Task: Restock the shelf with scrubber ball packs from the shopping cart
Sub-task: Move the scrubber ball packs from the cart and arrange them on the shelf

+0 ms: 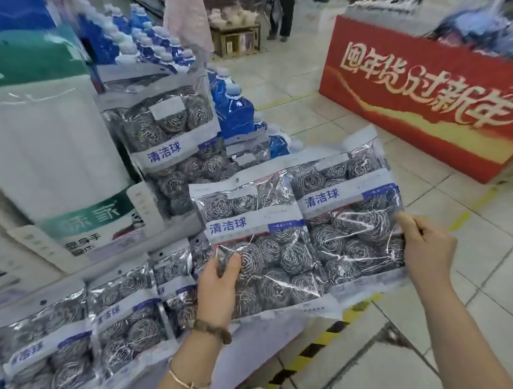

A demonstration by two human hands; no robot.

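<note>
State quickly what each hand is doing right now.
Left hand: grips the left scrubber ball pack.
Right hand: pinches the right scrubber ball pack.

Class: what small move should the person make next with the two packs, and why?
Probably move the left hand leftward to set its pack beside the shelved packs; the right hand holds a second pack, both in mid-air.

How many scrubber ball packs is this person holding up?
2. The left pack is in the left grip; the right pack is in the right grip. More may hide behind them.
</note>
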